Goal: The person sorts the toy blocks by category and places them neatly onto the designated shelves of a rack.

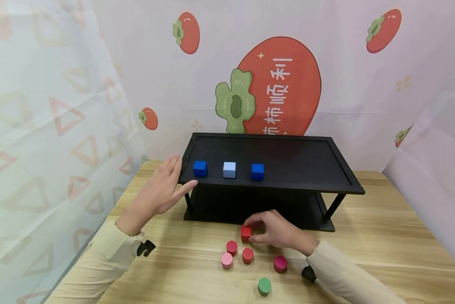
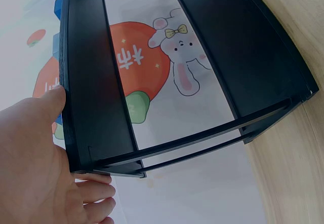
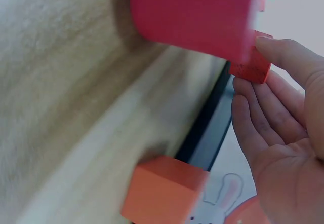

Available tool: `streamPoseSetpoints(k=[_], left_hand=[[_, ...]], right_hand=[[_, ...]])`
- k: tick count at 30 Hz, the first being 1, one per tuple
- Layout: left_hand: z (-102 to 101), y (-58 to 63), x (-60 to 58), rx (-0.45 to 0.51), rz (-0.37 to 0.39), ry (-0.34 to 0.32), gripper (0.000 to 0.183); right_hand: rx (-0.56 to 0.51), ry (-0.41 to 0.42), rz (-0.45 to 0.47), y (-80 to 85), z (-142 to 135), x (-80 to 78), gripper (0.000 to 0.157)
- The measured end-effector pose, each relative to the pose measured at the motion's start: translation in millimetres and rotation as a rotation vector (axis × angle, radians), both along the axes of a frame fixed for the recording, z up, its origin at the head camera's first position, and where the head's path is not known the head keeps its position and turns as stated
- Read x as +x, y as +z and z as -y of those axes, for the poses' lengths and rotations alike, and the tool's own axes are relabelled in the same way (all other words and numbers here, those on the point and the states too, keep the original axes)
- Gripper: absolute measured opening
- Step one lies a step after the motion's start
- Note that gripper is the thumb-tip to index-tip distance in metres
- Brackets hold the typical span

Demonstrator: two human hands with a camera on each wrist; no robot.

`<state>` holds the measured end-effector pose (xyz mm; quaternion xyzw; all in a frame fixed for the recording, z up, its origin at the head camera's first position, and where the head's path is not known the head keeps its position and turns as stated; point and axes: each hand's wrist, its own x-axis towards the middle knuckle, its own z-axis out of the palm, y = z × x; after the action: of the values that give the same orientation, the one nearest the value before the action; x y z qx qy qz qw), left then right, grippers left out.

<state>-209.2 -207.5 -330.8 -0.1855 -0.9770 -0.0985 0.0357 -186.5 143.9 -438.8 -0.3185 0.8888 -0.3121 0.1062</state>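
Behind the shelf hangs a thin, creased cloth printed with rounded red fruit. Under the shelf spreads the counter, pale wood-look with long streaky grain. The shelf itself is smooth and black, two rectangular tiers on slim posts, the upper one edged with a low raised rim.

Two loose, wrinkled cream sleeves come in at the front of the shelf. The left grip is spread, its fingers straight along the shelf's left end, the thumb set apart on the front edge. The right grip, wrist bent inward, pinches the red cube between thumb and fingers, just in front of the shelf's lower tier (whether the cube touches the counter, I cannot tell).

On the shelf's upper tier, in a row near its front edge, sit three crisp-edged cubes: blue, pale blue, blue. Short, flat-topped cylinders stand in front of the shelf: two red, one pink, one magenta, and green, farthest from it.
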Motion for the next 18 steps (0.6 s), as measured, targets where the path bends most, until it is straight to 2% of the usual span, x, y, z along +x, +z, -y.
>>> streamPoseSetpoints(k=[5, 10, 14, 18], left_hand=[[1.2, -0.4, -1.0, 0.004, 0.001, 0.001, 0.094], [1.7, -0.2, -1.4, 0.008, -0.004, -0.005, 0.094], [2.0, -0.3, -1.1, 0.006, 0.002, -0.004, 0.095], [1.6, -0.7, -1.0, 0.006, 0.004, -0.003, 0.095]], right_hand=[[-0.027, 0.049, 0.015, 21.4, -6.7, 7.4, 0.027], [-0.039, 0.098, 0.003, 51.0, -18.6, 13.5, 0.028], [-0.043, 0.101, 0.000, 78.8, -29.8, 18.8, 0.030], [-0.034, 0.089, -0.042, 104.6, -43.2, 21.0, 0.032]])
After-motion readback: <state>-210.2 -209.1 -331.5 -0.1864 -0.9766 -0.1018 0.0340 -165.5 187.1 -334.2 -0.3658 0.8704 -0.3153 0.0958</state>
